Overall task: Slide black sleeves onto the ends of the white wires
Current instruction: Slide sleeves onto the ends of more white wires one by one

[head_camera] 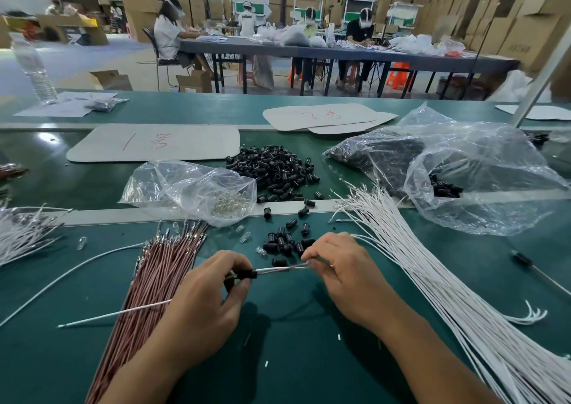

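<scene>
Black sleeve (246, 274) pinched in left hand (204, 298); right hand (343, 270) pinches wire pair (278, 269) between hands; keep pair taut, straight, push sleeve along

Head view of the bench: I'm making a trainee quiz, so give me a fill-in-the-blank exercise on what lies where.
1. The left hand pinches a ____ sleeve threaded on thin wires.
2. The white wire bundle fans out beside the ____ hand.
3. The reddish-brown wire bundle lies beside the ____ hand.
4. The loose sleeve pile sits on the ____ table.
Missing words: black; right; left; green.
</scene>
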Tool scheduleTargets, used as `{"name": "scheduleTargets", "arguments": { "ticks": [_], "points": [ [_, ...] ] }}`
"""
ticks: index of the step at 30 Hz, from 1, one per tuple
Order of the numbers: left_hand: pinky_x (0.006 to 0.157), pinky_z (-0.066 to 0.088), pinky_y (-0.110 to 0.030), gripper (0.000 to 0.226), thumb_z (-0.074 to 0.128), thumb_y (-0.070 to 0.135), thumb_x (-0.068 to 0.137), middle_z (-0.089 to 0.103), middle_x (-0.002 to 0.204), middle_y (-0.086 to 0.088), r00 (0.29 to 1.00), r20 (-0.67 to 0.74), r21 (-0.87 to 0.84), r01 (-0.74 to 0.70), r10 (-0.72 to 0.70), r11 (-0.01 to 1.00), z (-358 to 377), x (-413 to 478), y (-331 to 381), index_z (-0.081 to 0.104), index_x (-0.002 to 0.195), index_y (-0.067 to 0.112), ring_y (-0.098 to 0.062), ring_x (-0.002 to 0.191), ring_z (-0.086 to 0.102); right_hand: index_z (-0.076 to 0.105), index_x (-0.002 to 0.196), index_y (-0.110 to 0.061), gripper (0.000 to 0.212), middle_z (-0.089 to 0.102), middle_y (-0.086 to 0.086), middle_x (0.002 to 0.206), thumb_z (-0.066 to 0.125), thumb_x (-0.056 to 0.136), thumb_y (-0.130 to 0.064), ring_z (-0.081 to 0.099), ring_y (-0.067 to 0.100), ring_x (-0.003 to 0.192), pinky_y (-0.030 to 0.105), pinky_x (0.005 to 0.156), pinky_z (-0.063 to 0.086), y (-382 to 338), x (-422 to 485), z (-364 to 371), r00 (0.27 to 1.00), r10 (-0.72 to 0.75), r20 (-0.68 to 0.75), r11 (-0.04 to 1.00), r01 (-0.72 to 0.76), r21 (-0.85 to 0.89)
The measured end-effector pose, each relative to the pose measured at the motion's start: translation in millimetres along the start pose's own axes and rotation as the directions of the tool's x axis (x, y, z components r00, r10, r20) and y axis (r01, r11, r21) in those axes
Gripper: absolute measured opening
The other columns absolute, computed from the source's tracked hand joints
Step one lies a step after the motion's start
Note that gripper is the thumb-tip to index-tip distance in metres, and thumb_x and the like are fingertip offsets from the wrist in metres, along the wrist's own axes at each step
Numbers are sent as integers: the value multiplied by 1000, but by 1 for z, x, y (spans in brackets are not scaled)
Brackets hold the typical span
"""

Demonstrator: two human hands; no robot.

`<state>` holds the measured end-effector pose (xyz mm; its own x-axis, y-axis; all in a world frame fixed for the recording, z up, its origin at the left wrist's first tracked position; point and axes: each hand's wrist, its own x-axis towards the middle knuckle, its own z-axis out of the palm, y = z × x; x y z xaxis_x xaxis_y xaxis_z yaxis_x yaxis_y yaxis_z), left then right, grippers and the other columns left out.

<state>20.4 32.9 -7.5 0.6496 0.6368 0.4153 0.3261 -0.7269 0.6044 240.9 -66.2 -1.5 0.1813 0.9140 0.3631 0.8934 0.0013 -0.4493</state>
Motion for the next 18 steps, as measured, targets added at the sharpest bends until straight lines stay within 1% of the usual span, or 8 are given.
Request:
{"name": "scheduleTargets", "arguments": {
  "ticks": [3, 5, 7, 9, 12, 14, 16, 18],
  "points": [
    [65, 41, -6, 25, 70, 10, 82, 59, 80, 23, 1000, -3, -3, 0, 0, 1000, 1, 0, 0, 58, 89, 31, 0, 78, 57, 65, 118, -27, 21, 58, -19, 113, 54, 101, -24, 43, 3, 112, 16, 99, 34, 2, -2, -2, 992, -7, 129, 1000, 4, 25],
    [65, 40, -6, 24, 70, 9, 83, 60, 79, 22, 1000, -23, -3, 13, -13, 1000, 0, 0, -1, 59, 89, 30, 0, 78, 57, 65, 114, -29, 18, 55, -22, 114, 54, 101, -28, 41, 3, 114, 20, 103, 34, 8, -4, -6, 977, -2, 213, 1000, 2, 2],
    [65, 40, -7, 24, 70, 9, 83, 60, 79, 21, 999, -37, -6, 26, -26, 1000, -1, 0, -2, 59, 89, 30, -1, 77, 57, 67, 103, -28, 11, 55, -23, 109, 57, 99, -28, 41, 4, 110, 24, 101, 37, 13, -5, -10, 968, 2, 251, 1000, 4, -23],
    [65, 41, -7, 23, 70, 11, 83, 60, 79, 21, 1000, -24, 1, 12, -12, 1000, -2, 0, -2, 58, 90, 30, -1, 77, 57, 71, 98, -28, 10, 59, -21, 99, 60, 98, -26, 46, 3, 101, 23, 92, 40, 14, -5, -14, 976, 1, 219, 1000, 1, -5],
    [65, 43, -11, 22, 68, 16, 84, 57, 83, 23, 997, 59, 42, -56, 54, 998, -1, -1, 1, 55, 90, 34, 0, 78, 56, 76, 102, -24, 14, 61, -16, 86, 63, 96, -27, 51, 3, 88, 24, 79, 46, 13, -4, -17, 992, -33, 121, 999, 33, 7],
    [66, 46, -15, 20, 64, 22, 87, 56, 86, 23, 990, 113, 64, -88, 81, 994, 1, -2, 4, 53, 91, 37, 1, 79, 56, 76, 107, -24, 16, 58, -15, 87, 63, 97, -25, 51, 6, 88, 25, 77, 47, 7, -3, -15, 992, -74, 106, 997, 75, -12],
    [68, 48, -16, 15, 60, 27, 88, 56, 88, 24, 986, 140, 66, -102, 92, 993, 5, -3, 5, 51, 93, 38, 4, 81, 55, 73, 116, -23, 23, 55, -11, 92, 60, 99, -16, 49, 6, 89, 16, 77, 42, -2, -4, -8, 984, -113, 141, 994, 114, 1],
    [68, 46, -15, 14, 57, 29, 88, 55, 89, 25, 984, 150, 78, -109, 96, 991, 7, -3, 5, 49, 93, 40, 6, 82, 54, 65, 129, -21, 35, 51, -9, 99, 53, 101, -5, 46, 2, 88, 8, 78, 36, -7, -4, -3, 975, -126, 186, 991, 115, 65]
  ]
}}
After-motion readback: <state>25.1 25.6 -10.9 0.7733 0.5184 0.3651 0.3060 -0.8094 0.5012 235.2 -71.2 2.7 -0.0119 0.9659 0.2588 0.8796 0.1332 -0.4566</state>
